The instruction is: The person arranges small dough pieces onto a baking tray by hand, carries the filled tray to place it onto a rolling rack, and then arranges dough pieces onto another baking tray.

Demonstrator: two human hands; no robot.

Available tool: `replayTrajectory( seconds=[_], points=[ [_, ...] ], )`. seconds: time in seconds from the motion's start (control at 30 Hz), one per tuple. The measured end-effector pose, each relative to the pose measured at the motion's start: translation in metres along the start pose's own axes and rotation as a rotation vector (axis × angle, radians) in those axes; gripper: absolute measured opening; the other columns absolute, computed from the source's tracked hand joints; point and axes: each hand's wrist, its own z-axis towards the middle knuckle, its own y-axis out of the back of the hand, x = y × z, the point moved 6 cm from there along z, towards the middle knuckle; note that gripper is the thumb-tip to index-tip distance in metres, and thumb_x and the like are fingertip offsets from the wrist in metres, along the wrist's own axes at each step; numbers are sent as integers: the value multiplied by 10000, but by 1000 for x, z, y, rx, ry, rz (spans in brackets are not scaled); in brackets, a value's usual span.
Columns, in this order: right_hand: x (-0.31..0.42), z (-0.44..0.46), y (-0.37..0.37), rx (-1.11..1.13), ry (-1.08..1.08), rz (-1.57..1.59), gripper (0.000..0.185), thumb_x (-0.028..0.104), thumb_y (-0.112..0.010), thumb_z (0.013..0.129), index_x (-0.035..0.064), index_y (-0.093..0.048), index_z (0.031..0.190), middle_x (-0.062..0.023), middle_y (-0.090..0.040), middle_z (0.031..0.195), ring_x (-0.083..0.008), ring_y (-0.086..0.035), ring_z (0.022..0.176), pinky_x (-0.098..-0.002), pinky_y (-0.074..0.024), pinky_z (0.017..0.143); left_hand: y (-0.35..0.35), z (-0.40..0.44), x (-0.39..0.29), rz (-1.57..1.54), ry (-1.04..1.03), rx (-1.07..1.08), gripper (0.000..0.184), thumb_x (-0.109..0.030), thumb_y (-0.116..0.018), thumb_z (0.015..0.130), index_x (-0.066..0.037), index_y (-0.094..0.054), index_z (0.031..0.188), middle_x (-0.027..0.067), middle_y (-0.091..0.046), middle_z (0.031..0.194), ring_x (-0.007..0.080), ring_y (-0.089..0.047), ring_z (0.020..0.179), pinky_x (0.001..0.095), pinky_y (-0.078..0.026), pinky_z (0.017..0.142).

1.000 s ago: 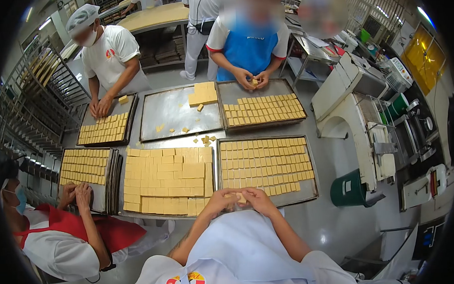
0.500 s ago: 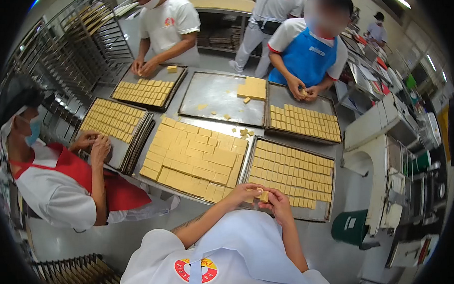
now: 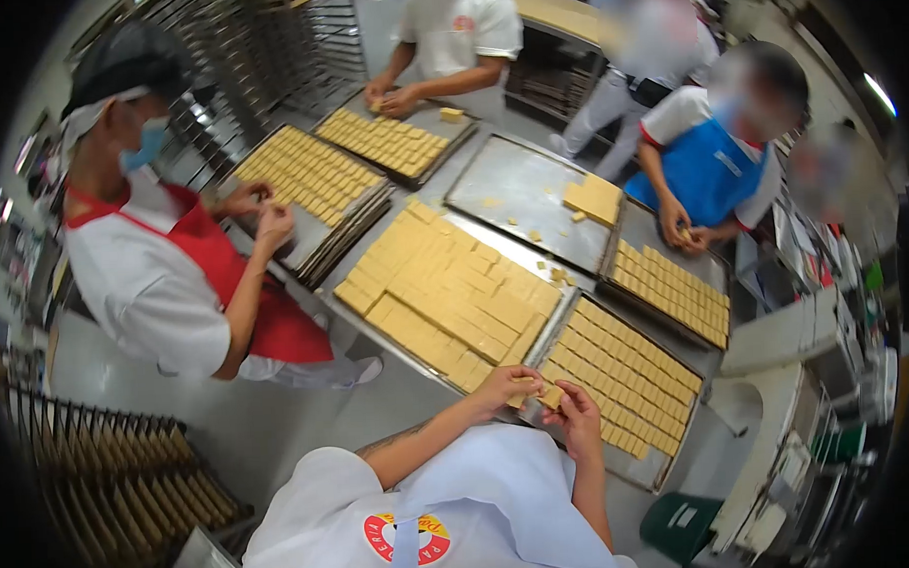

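Observation:
Just over the near edge of the trays, my left hand and my right hand are close together. Between their fingertips is a small block of yellow dough. Both hands have closed fingers on it; the exact grip of my left fingers is partly hidden. Beside my right hand lies a metal tray with rows of small yellow dough blocks. To the left of my hands, a larger sheet of yellow dough, cut into strips and blocks, covers another tray.
Co-workers handle pieces at surrounding trays: one in a red apron, one in a blue apron, one in a white shirt. A scrap-strewn tray holds a dough slab. A green bin stands at lower right, racks at left.
The view has turned left, shifting the trays rightward. My hands stay together at the dough block, with my right fingers spread slightly farther from my left. The red-aproned person's hands have lifted and separated.

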Motion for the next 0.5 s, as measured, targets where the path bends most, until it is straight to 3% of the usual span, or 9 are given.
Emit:
replayTrajectory(
  seconds=[0.2, 0.3, 0.5],
  points=[
    [1, 17, -17, 64, 37, -49, 310, 128, -523, 1009, -38, -541, 1270, -133, -655, 1032, -205, -664, 783, -309, -563, 701, 8, -11, 3, 41, -86, -34, 199, -215, -723, 897, -56, -680, 1009, 21, -670, 945, 102, -611, 829, 266, -507, 594],
    [3, 19, -25, 83, 9, -46, 309, 122, -561, 992, -33, -565, 1259, -100, -645, 965, -176, -659, 754, -291, -559, 716, 6, -14, -1, 42, -107, -51, 201, -221, -719, 904, -53, -675, 1005, 16, -661, 955, 97, -621, 851, 260, -512, 600],
    [6, 20, -23, -12, 31, -188, 335, 107, -627, 953, -36, -583, 1252, -76, -653, 903, -166, -653, 726, -291, -555, 710, 5, -2, -3, 172, -192, -79, 249, -245, -757, 864, -55, -673, 1001, 13, -676, 868, 81, -617, 729, 245, -516, 546]
  ],
)
